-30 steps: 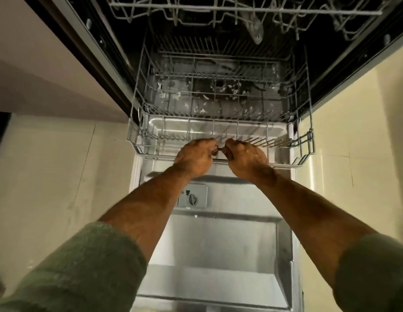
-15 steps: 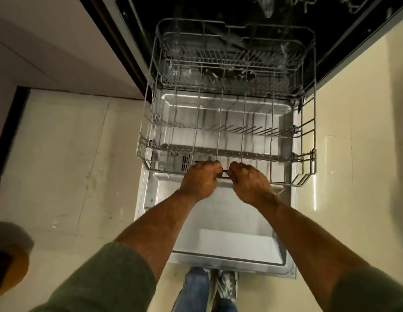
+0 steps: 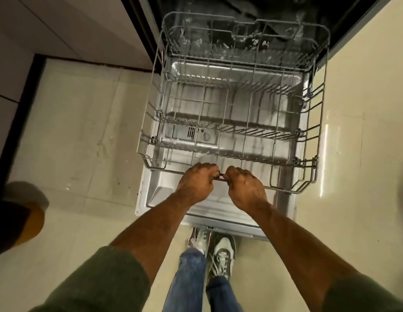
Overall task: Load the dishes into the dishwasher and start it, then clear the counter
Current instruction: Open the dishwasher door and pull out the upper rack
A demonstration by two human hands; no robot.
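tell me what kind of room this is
Most likely a home kitchen: a built-in dishwasher with its door folded down, both hands (left, right) gripping its wire lower rack, pale cabinet fronts beside it, tiled floor.

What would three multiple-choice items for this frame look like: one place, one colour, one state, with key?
1. Where do both hands grip the lower rack?
A. its front rail
B. its back rail
C. its left side wall

2. What colour are the sleeves?
A. red
B. white
C. green

3. What does the rack hold?
A. stacked plates
B. nothing
C. a pot

Key: 1 A, the left hand and right hand curl round the near rail above the open dishwasher door. 2 C, both forearm cuffs are olive green. 3 B, only bare wire tines show.
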